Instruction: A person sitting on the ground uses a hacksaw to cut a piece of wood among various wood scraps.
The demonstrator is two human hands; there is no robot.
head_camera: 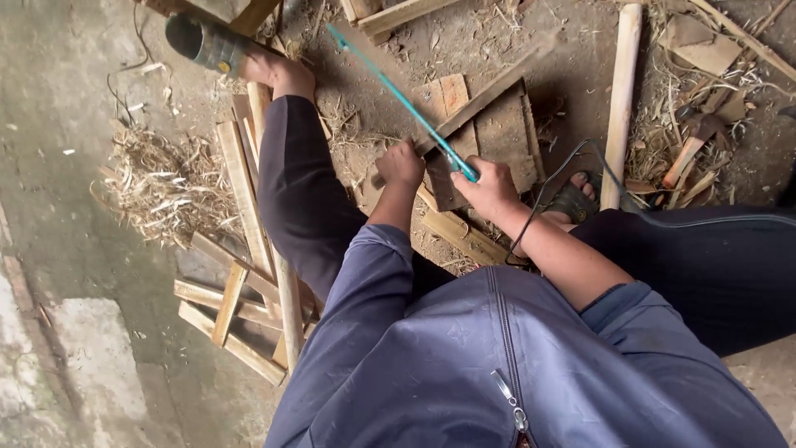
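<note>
Dirt floor (75, 99), straw (162, 187), wood offcuts (236, 307)

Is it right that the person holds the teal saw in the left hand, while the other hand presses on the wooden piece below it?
Not quite. In the head view the teal saw is gripped at its handle by the right hand, not the left. It is the left hand that presses on the wooden piece. The rest is as you say.
</note>
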